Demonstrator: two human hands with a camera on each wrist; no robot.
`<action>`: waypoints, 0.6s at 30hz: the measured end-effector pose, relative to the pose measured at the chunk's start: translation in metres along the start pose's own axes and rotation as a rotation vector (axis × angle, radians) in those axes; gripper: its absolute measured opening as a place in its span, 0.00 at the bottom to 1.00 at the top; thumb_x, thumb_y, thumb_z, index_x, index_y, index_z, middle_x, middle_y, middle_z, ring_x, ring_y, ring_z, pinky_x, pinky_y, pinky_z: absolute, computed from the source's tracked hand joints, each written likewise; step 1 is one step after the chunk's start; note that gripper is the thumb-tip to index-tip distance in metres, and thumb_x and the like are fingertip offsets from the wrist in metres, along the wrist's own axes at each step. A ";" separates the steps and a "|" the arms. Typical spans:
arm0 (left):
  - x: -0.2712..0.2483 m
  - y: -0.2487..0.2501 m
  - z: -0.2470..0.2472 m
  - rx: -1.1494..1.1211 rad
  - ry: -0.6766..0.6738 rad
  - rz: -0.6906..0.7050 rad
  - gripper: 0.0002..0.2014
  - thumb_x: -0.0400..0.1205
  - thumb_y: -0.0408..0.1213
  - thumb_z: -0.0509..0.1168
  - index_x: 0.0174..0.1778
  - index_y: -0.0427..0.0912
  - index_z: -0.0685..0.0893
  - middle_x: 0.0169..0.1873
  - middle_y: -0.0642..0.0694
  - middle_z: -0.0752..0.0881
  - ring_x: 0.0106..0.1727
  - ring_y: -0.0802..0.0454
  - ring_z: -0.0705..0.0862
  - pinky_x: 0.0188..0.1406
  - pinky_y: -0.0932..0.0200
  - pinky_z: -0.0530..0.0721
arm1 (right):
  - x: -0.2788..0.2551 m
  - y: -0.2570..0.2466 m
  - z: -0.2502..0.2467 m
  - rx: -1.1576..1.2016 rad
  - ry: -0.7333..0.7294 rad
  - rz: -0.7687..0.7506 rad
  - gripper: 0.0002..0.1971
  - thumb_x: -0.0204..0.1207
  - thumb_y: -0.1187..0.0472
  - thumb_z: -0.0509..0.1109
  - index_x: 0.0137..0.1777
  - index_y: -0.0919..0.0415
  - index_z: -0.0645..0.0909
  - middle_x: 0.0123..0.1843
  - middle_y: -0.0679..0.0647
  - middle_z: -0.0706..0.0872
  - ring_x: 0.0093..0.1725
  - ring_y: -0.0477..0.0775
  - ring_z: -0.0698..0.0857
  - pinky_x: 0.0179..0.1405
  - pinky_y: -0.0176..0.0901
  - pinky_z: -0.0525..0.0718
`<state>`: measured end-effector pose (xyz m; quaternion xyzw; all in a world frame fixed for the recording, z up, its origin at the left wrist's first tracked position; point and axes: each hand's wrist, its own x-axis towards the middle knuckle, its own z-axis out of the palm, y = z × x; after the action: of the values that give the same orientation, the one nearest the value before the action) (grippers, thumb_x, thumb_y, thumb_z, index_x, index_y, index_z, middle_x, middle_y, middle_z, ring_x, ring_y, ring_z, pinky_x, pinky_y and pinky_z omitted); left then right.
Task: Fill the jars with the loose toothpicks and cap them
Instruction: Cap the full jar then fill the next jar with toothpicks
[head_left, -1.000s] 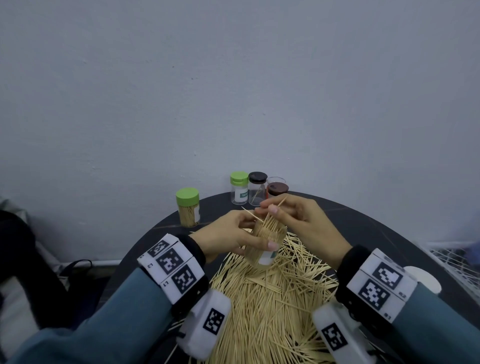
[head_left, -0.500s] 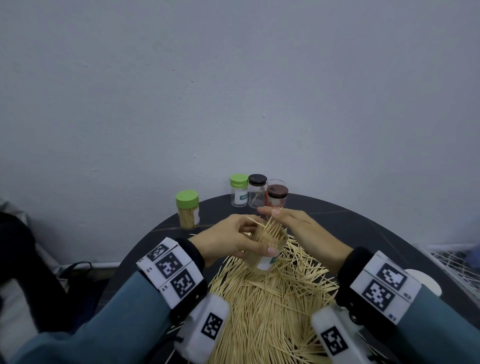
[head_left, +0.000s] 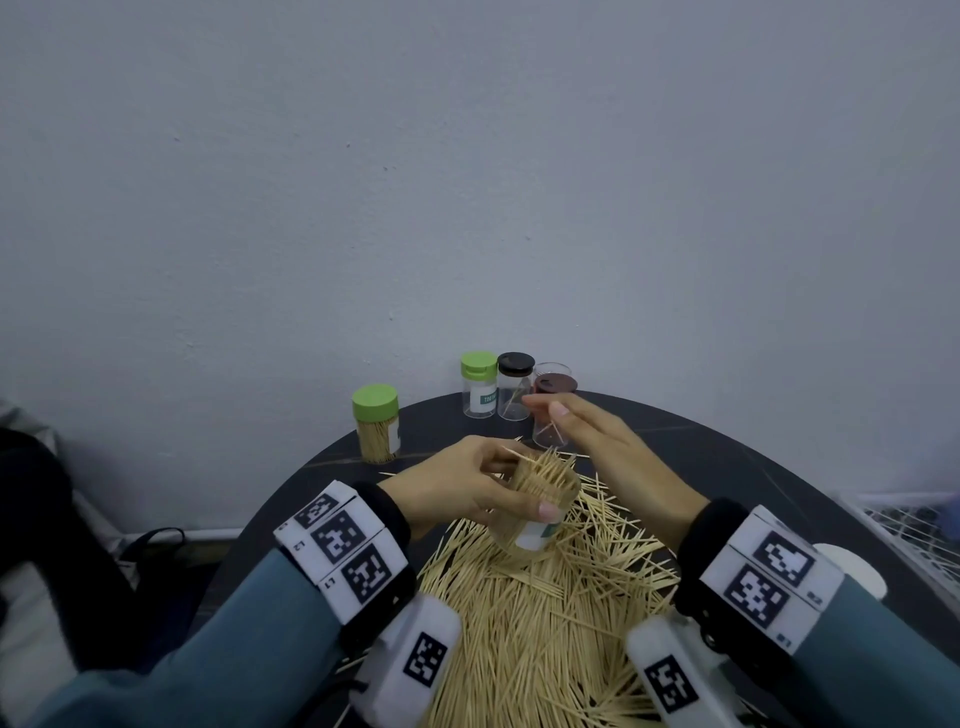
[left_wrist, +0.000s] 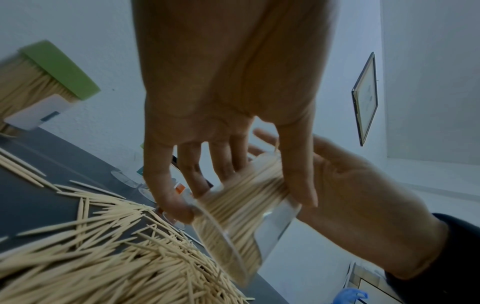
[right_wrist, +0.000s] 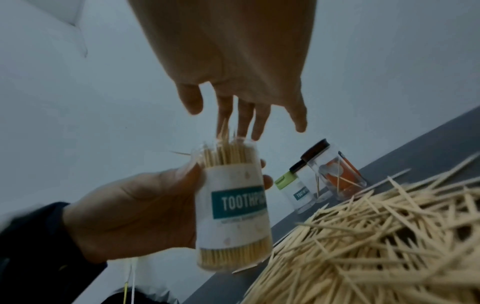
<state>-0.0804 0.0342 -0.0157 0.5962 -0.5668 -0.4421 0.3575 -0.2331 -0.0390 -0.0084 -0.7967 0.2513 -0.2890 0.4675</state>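
Observation:
My left hand (head_left: 467, 483) grips a clear labelled jar (head_left: 540, 499) packed with toothpicks; it has no cap and tilts above the loose toothpick pile (head_left: 545, 613). In the right wrist view the jar (right_wrist: 233, 205) shows a teal label, and some picks stick out past its rim. My right hand (head_left: 571, 421) hovers just behind the jar's mouth with straight fingers (right_wrist: 257, 123), holding nothing. In the left wrist view my left fingers (left_wrist: 228, 164) wrap the jar (left_wrist: 246, 205).
On the round dark table (head_left: 727, 457) a full green-capped jar (head_left: 376, 423) stands back left. A small green-capped jar (head_left: 479, 384), a black-capped jar (head_left: 515, 387) and a brown-capped jar (head_left: 553, 410) stand at the back. A white round object (head_left: 852, 566) lies right.
My right hand has let go of the toothpicks it pinched at the jar's mouth, opened, and moved up and back toward the rear jars. My left hand still holds the jar.

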 end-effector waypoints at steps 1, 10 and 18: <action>0.000 -0.001 0.000 0.002 0.004 0.000 0.19 0.73 0.33 0.75 0.60 0.44 0.83 0.54 0.46 0.88 0.56 0.53 0.85 0.54 0.54 0.84 | 0.000 -0.001 -0.001 -0.024 -0.011 -0.057 0.14 0.83 0.52 0.59 0.65 0.45 0.79 0.62 0.35 0.80 0.63 0.32 0.76 0.56 0.24 0.73; 0.001 -0.002 0.000 -0.012 -0.001 0.010 0.17 0.73 0.33 0.75 0.57 0.48 0.83 0.52 0.48 0.88 0.51 0.58 0.85 0.47 0.61 0.84 | -0.001 -0.004 0.003 -0.289 0.151 -0.327 0.03 0.72 0.57 0.75 0.41 0.47 0.86 0.44 0.42 0.88 0.49 0.40 0.83 0.50 0.35 0.80; 0.004 -0.003 -0.002 -0.083 0.081 0.041 0.21 0.72 0.33 0.76 0.61 0.45 0.83 0.53 0.49 0.88 0.56 0.53 0.86 0.53 0.56 0.86 | 0.003 -0.002 -0.010 -0.078 0.396 -0.347 0.05 0.73 0.66 0.73 0.46 0.58 0.81 0.38 0.47 0.87 0.40 0.42 0.84 0.38 0.22 0.78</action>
<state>-0.0773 0.0306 -0.0180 0.5864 -0.5452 -0.4332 0.4139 -0.2375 -0.0465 -0.0017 -0.7733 0.2086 -0.5051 0.3215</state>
